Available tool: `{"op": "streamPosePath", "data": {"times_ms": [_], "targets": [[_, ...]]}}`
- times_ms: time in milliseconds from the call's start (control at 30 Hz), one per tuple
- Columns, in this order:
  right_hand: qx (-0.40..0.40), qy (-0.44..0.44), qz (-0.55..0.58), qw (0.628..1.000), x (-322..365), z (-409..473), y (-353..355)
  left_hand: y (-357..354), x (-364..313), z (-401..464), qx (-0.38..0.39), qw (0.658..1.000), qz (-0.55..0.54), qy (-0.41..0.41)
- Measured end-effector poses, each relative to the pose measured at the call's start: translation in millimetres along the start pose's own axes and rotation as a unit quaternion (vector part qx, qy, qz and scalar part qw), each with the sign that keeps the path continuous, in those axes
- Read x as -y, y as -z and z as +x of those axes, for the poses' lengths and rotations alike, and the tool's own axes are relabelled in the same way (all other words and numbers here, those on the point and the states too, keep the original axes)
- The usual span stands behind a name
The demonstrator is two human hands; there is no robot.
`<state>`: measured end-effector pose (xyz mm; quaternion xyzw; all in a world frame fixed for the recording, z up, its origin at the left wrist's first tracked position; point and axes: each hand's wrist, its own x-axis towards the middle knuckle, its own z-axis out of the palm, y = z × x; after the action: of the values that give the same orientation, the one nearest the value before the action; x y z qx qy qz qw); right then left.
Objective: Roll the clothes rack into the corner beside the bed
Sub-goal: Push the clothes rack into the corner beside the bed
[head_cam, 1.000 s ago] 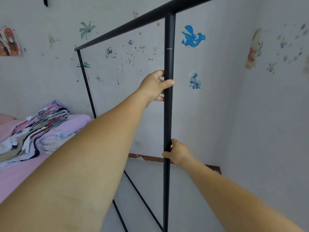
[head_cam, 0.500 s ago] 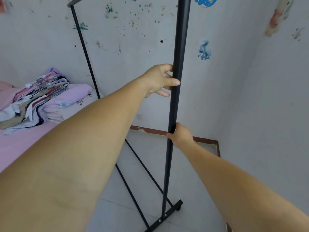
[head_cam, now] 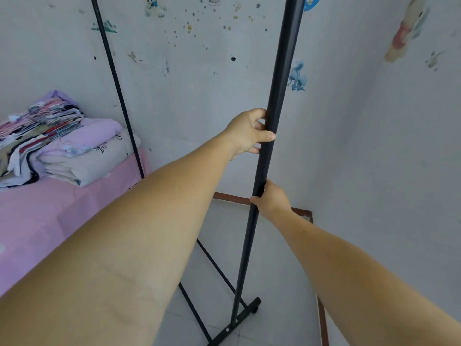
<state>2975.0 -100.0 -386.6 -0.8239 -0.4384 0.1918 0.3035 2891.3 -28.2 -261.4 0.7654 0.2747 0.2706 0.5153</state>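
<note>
step in hand: pushing the clothes rack (head_cam: 270, 136) toward the corner; bed (head_cam: 50, 211) with folded laundry (head_cam: 47, 136) lies at 9 o'clock. rack stands between bed and right wall, its near upright at centre frame, wheeled foot (head_cam: 239, 318) at 6 o'clock. left hand (head_cam: 245, 133) is curled around the upright, thumb across the front. right hand (head_cam: 273, 199), lower, is closed on the same upright. next move likely a steady forward roll; remaining gap to the wall unclear.
</note>
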Motion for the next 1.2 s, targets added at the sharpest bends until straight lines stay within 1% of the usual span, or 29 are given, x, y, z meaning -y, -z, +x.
{"op": "streamPosePath", "data": {"times_ms": [533, 933, 1200], "targets": [[-0.011, -0.017, 0.02, 1.0, -42, 67, 48, -57, -5, 81, -0.028, 0.999, 0.007, -0.025], [-0.027, -0.011, 0.004, 1.0, -77, 130, 76, -92, -7, 152, -0.049, 0.999, -0.004, -0.022], [-0.033, -0.008, -0.011, 0.999, -94, 168, 92, -108, -8, 194, -0.054, 0.998, 0.01, -0.028]]}}
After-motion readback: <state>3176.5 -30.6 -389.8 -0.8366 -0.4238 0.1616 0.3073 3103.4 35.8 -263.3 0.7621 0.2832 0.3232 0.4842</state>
